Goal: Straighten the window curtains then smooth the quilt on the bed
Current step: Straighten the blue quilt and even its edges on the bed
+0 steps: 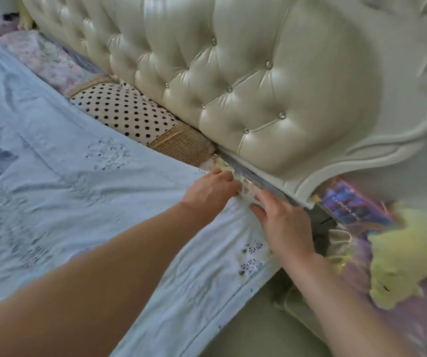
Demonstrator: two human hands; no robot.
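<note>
A pale blue quilt (pixel 60 181) with faint grey flower prints covers the bed, wrinkled across its middle. Both hands meet at its top right corner, close to the headboard. My left hand (pixel 211 189) lies on the quilt's edge with its fingers curled down onto the fabric. Beside it, my right hand (pixel 283 224) presses on the corner, fingertips at the gap under the headboard. A strip of floral sheet (pixel 245 188) shows between the two hands. No curtains are in view.
A cream tufted headboard (pixel 233 73) runs along the top. A polka-dot pillow (pixel 127 112) lies against it, partly under the quilt. A yellow-green plush toy (pixel 403 256) and a purple box (pixel 349 204) sit to the right of the bed. A floral pillow (pixel 42 57) lies at far left.
</note>
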